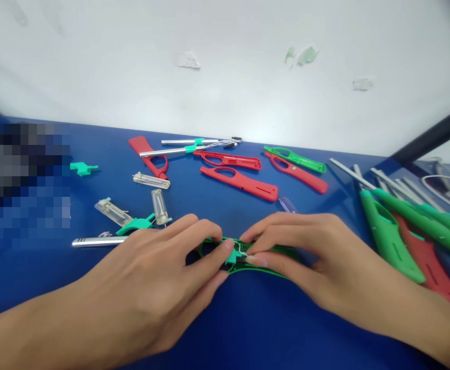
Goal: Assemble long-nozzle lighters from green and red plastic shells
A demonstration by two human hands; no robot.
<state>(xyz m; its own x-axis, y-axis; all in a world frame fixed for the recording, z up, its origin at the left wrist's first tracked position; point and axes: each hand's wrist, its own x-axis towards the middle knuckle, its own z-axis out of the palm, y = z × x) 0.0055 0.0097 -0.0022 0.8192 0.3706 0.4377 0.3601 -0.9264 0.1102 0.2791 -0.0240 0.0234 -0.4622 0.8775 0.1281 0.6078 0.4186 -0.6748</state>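
Observation:
A green lighter shell half (265, 269) lies hollow side up between both hands at the centre front. My left hand (159, 277) is closed on its left end, with fingertips on a teal part (231, 257) inside it. At the shell's right portion, the fingers of my right hand (310, 252) pinch around a small black piece with a thin white wire (241, 250). A metal tube (97, 241) runs out to the left from beneath my left hand. Both palms and part of the shell are hidden.
Clear fuel tanks (151, 180) and a teal piece (83, 168) lie at the left. Red shell halves (240, 183), a green one (296, 159) and metal tubes (174, 151) are along the back. Assembled green lighters (390, 236) are piled at the right on the blue table (271, 329).

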